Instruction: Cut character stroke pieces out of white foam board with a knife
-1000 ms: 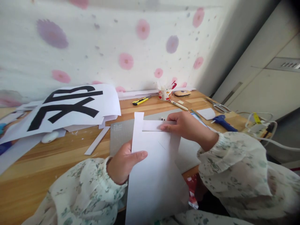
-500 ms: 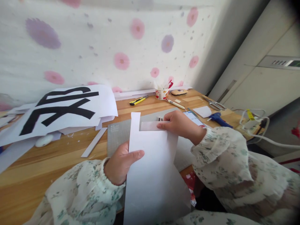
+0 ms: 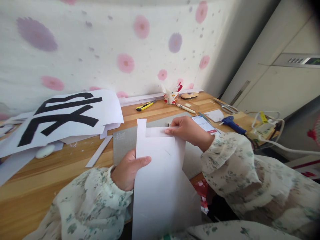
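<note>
A large white sheet [image 3: 157,180] is held up in front of me, with a narrow tab standing at its upper left corner. My left hand [image 3: 130,168] grips its left edge, thumb flat on the face and the other fingers hidden behind. Along the top edge, right of the tab, lies a white strip [image 3: 155,132]. My right hand [image 3: 183,130] pinches the strip's right part between thumb and fingers. The strip's left end meets the tab. A short thin line marks the sheet below the strip.
A grey cutting mat [image 3: 122,146] lies beneath. Around it are a yellow utility knife [image 3: 146,105], paper cup [image 3: 171,98], pen [image 3: 185,108], phone [image 3: 203,125], scissors [image 3: 228,108], blue glue gun [image 3: 233,125], a loose white strip [image 3: 99,151] and paper with black lettering [image 3: 67,116].
The strip in my right hand has shifted slightly left against the tab and sits closer along the sheet's top edge. My left hand keeps its hold. The whole view has shifted slightly.
</note>
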The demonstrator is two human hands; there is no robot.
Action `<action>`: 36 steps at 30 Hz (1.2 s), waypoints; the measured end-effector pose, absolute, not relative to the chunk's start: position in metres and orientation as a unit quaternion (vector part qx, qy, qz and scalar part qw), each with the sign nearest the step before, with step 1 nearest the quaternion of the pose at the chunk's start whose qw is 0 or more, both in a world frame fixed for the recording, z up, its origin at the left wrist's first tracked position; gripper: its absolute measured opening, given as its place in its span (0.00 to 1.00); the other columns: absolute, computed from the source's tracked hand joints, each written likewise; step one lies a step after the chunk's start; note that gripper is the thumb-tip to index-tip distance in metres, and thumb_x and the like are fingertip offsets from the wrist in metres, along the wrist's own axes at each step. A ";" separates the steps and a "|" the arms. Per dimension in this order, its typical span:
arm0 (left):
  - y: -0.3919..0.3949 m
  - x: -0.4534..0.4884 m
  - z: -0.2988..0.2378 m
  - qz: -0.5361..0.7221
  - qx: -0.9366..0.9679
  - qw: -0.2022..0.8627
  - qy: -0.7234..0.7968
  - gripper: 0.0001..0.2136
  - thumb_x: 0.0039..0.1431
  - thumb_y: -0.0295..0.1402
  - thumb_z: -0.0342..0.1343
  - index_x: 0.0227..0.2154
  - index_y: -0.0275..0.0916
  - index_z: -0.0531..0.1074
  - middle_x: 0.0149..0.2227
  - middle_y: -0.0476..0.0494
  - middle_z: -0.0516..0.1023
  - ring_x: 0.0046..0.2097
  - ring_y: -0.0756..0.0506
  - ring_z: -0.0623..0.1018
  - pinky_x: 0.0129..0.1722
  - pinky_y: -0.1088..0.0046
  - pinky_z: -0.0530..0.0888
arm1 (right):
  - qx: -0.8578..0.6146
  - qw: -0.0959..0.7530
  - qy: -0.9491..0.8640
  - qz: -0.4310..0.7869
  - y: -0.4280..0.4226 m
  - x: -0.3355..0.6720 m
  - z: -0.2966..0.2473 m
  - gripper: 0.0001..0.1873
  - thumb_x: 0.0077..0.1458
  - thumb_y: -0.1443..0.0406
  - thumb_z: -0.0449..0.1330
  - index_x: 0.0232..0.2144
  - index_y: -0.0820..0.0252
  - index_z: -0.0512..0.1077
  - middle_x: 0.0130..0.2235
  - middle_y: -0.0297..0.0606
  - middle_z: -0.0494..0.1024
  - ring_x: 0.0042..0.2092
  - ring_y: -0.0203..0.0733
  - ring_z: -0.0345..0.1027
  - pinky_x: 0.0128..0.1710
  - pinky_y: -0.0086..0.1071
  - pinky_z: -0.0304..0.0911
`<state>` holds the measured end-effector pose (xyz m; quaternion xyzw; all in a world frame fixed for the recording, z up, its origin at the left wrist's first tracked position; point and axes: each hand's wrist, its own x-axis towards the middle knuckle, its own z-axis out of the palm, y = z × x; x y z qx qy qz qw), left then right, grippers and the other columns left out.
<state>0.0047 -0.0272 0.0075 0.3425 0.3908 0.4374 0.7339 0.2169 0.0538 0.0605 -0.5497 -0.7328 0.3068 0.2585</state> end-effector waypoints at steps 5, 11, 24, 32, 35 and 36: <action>-0.010 -0.019 0.022 0.488 0.343 0.671 0.440 0.25 0.39 0.33 0.71 0.43 0.34 0.74 0.37 0.37 0.82 0.37 0.36 0.81 0.33 0.65 0.78 | -0.510 0.343 -0.739 0.276 0.062 0.226 0.050 0.20 0.64 0.55 0.46 0.47 0.63 0.68 0.38 0.40 0.76 0.33 0.36 0.69 0.30 0.28 0.63; 0.015 -0.075 0.042 0.521 0.338 0.605 0.499 0.15 0.57 0.30 0.58 0.48 0.38 0.72 0.33 0.50 0.82 0.39 0.43 0.80 0.40 0.72 0.76 | -0.499 0.208 -0.817 0.201 0.056 0.223 0.016 0.13 0.58 0.64 0.57 0.44 0.65 0.74 0.43 0.46 0.78 0.45 0.44 0.71 0.48 0.36 0.64; 0.015 -0.034 0.001 0.511 0.314 0.616 0.511 0.19 0.42 0.26 0.68 0.40 0.34 0.74 0.36 0.40 0.83 0.36 0.40 0.82 0.36 0.68 0.79 | -0.575 0.029 -0.814 0.085 0.061 0.220 -0.003 0.23 0.62 0.51 0.52 0.53 0.54 0.70 0.47 0.50 0.74 0.45 0.54 0.72 0.42 0.40 0.63; 0.007 -0.026 0.002 0.538 0.291 0.614 0.498 0.17 0.41 0.27 0.66 0.38 0.34 0.73 0.33 0.40 0.82 0.33 0.39 0.82 0.30 0.68 0.77 | -0.577 -0.018 -0.812 0.083 0.057 0.233 0.003 0.16 0.62 0.54 0.52 0.46 0.54 0.70 0.44 0.44 0.78 0.46 0.51 0.73 0.41 0.36 0.61; 0.004 -0.020 0.001 0.558 0.277 0.607 0.493 0.16 0.42 0.28 0.67 0.37 0.34 0.73 0.32 0.42 0.82 0.32 0.42 0.81 0.32 0.69 0.77 | -0.583 -0.037 -0.808 0.076 0.051 0.237 0.006 0.19 0.62 0.51 0.51 0.46 0.56 0.69 0.41 0.48 0.79 0.43 0.55 0.75 0.37 0.38 0.61; 0.003 -0.018 0.001 0.565 0.273 0.605 0.491 0.16 0.42 0.29 0.66 0.37 0.34 0.73 0.31 0.43 0.82 0.32 0.42 0.81 0.33 0.69 0.77 | -0.585 -0.041 -0.806 0.075 0.050 0.238 0.006 0.21 0.62 0.49 0.50 0.47 0.56 0.68 0.40 0.49 0.79 0.41 0.57 0.75 0.35 0.39 0.61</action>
